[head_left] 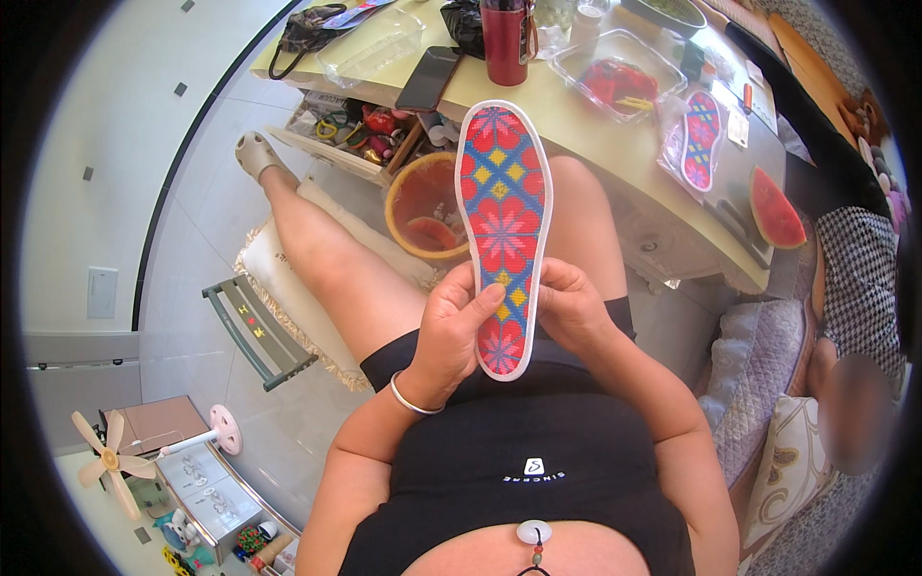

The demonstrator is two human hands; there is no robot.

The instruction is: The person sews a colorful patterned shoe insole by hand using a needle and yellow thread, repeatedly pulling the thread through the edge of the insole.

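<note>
Pinching embroidered insole (502, 230), both hands' fingers (480, 300) curled.

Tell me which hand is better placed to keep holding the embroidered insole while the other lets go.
Left, probably. The left hand wraps the colourful embroidered insole at its lower edge, thumb across the front. The right hand only pinches the opposite edge with its fingertips.

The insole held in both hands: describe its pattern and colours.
The insole shows red and pink flowers with yellow diamonds on blue, edged white; seen in the head view.
</note>
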